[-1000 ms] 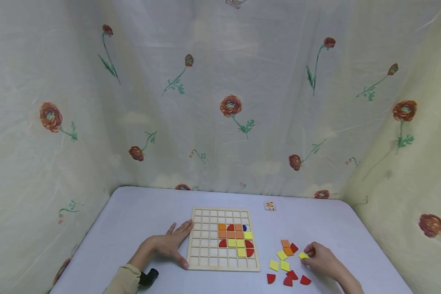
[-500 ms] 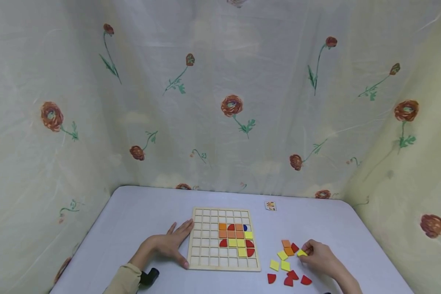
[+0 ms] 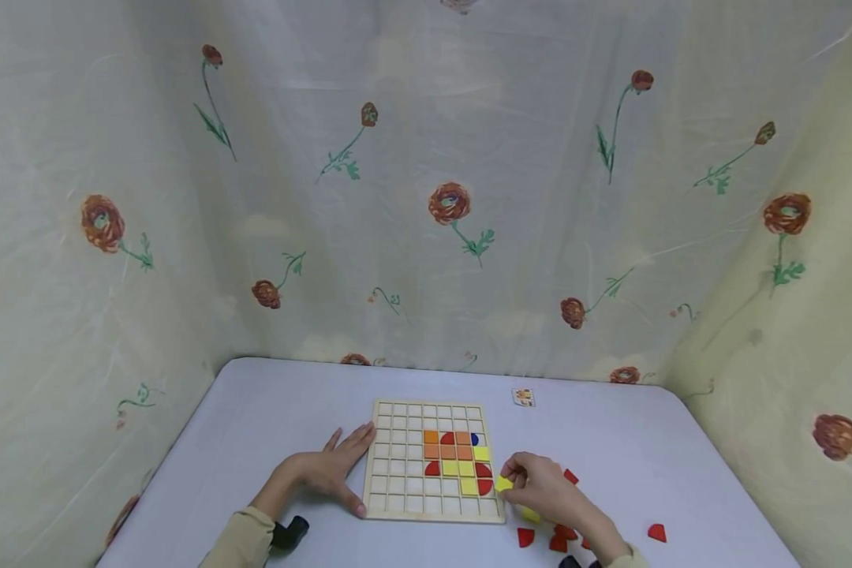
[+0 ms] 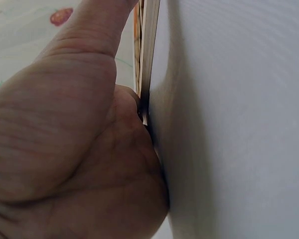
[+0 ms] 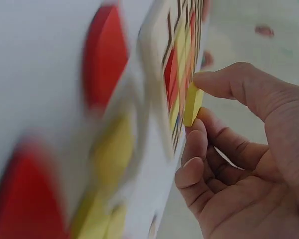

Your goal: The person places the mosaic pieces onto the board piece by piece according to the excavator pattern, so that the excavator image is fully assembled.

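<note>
Pinched between the thumb and a finger of the right hand (image 3: 539,485), a yellow square tile (image 3: 503,483) shows in the head view just beside the right edge of a wooden grid board (image 3: 433,519); whether it touches the frame cannot be told from here. Along the board's opposite edge lies the left hand (image 3: 326,477), fingers spread and grasping nothing, with its thumb at the near corner. Some compartments hold flat orange, yellow and red pieces and one blue piece (image 3: 474,439), while loose red pieces (image 3: 525,538) rest on the white table (image 3: 291,410), partly behind the right forearm. From the left wrist, the thumb and palm fill much of the picture beside the board's thin side; the tile is out of sight. From the right wrist, the tile is seen nearly edge-on, thumb on one end and a fingertip on the other, with blurred red and yellow pieces on the table nearby. It should be light, stiff and hardly fragile, its smooth faces perhaps a little slippery, so opposite edges look the best place to take hold. It is bright, even yellow, flat and fairly thick, with crisp straight sides.
</note>
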A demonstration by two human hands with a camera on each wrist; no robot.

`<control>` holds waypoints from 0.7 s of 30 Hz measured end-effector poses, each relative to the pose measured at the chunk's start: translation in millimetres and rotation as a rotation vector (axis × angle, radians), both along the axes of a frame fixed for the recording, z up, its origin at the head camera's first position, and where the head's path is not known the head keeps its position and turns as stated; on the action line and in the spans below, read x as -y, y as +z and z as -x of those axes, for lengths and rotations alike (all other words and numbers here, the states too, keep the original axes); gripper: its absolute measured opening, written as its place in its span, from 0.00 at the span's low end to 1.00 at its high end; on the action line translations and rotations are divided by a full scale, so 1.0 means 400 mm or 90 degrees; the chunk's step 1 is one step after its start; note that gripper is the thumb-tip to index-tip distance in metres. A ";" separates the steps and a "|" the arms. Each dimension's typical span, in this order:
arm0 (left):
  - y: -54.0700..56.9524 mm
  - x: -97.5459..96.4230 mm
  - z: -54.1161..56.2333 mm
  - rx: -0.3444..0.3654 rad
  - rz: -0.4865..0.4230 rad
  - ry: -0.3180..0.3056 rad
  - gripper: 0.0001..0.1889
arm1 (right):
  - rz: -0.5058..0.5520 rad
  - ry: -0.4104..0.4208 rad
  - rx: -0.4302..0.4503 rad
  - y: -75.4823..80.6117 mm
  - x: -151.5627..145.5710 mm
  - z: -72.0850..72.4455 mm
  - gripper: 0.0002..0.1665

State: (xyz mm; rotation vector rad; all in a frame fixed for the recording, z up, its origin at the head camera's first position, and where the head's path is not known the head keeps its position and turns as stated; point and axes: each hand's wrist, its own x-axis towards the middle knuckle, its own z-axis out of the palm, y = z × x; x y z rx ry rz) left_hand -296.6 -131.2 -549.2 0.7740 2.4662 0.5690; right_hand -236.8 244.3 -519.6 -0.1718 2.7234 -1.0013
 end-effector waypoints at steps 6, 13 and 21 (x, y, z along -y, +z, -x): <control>-0.006 0.003 0.004 -0.003 0.000 -0.004 0.69 | 0.021 0.165 -0.041 -0.006 0.101 0.017 0.13; -0.009 0.003 0.004 -0.004 0.002 -0.008 0.69 | -0.024 0.205 -0.062 -0.028 0.156 0.047 0.10; -0.002 0.001 0.002 -0.005 0.007 -0.006 0.69 | -0.028 0.216 -0.078 -0.028 0.160 0.063 0.09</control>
